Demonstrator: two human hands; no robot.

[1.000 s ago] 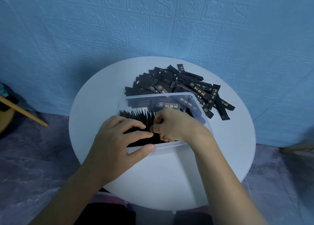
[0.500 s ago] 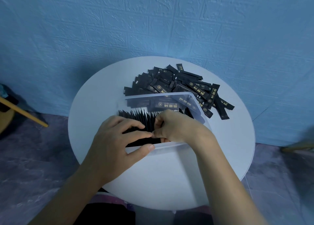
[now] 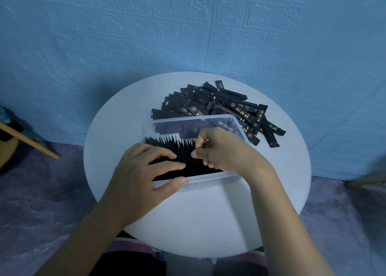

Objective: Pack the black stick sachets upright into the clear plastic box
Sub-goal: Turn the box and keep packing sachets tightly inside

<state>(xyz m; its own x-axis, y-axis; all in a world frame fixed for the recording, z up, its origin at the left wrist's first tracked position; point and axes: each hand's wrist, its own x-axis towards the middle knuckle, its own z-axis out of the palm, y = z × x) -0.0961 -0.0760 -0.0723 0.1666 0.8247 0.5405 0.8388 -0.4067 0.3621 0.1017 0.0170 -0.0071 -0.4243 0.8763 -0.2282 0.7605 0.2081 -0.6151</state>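
1. The clear plastic box (image 3: 193,118) sits mid-tabletop (image 3: 198,223). A packed row (image 3: 173,148) of black stick sachets stands on end in it, filling it from its left end to about its middle.
2. A loose pile (image 3: 219,106) of the same sachets lies flat just behind the box and off its right rear corner. Many are not yet packed.
3. The left hand (image 3: 144,177) is at the box's front left. Its fingers (image 3: 163,153) are spread wide and nearly straight, resting on the tops of the row. The thumb lies along the box's front rim and nothing is held.
4. The right hand (image 3: 225,150) is over the box at the right end of the row, with its fingers (image 3: 199,139) bunched and curled tight. Whether they pinch a sachet cannot be told, since the hand hides the contact.
5. Handling judgement: the sachets are thin, very light foil sticks with soft filling, stiffer at the crimped ends. The glossy film is likely slippery. Alone they probably flop or tip, so the row needs bracing from the side or top.
6. Grasp judgement: pinch near one crimped end or at mid-length across the flat faces, and slide the stick down against the end of the row.
7. The box looks light with thin walls and may skid on the tabletop if it is not held at its rim.
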